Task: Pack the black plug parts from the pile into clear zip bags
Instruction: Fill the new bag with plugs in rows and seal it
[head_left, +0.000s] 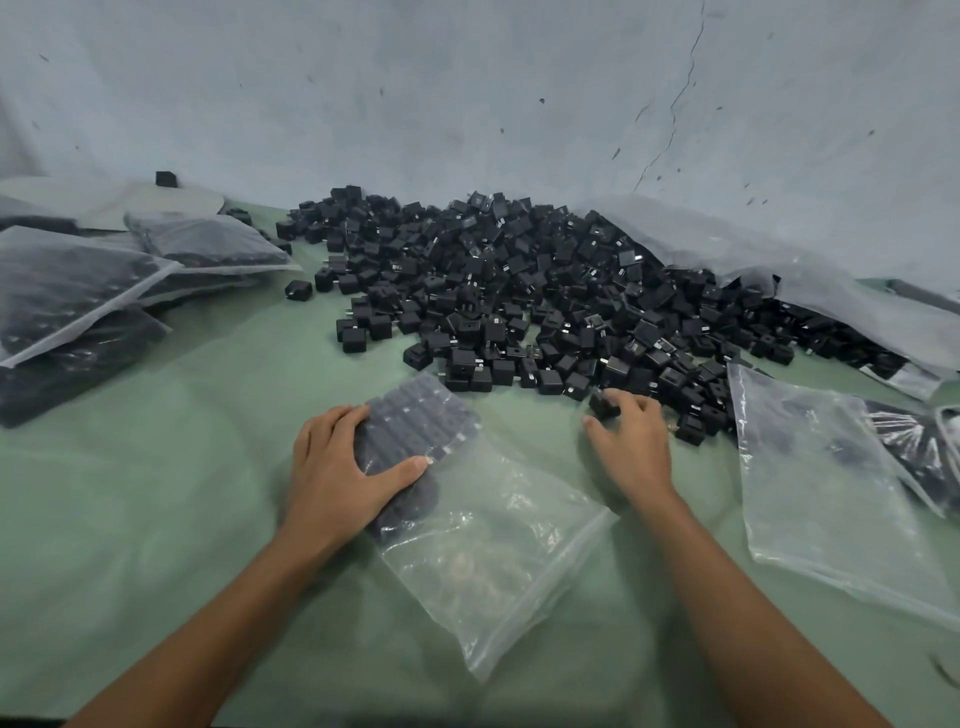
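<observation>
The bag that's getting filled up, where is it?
In the head view, the zip bag lies centre on the green table, its filled end gripped by the left hand, near the pile.

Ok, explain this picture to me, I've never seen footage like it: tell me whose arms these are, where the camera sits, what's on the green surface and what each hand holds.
There is no machine here. The two bare arms belong to a person, and the single picture comes from a wide-angle camera worn on that person's head, looking forward and down. That is why the arms come in from the bottom edge.

On the green surface a big pile of small black plug parts lies against the wall. At far left are filled bags, and at right lies a flat clear bag.

The left hand grips the clear zip bag at the end where packed parts sit in rows. The right hand pinches one black plug part at the pile's near edge.
</observation>
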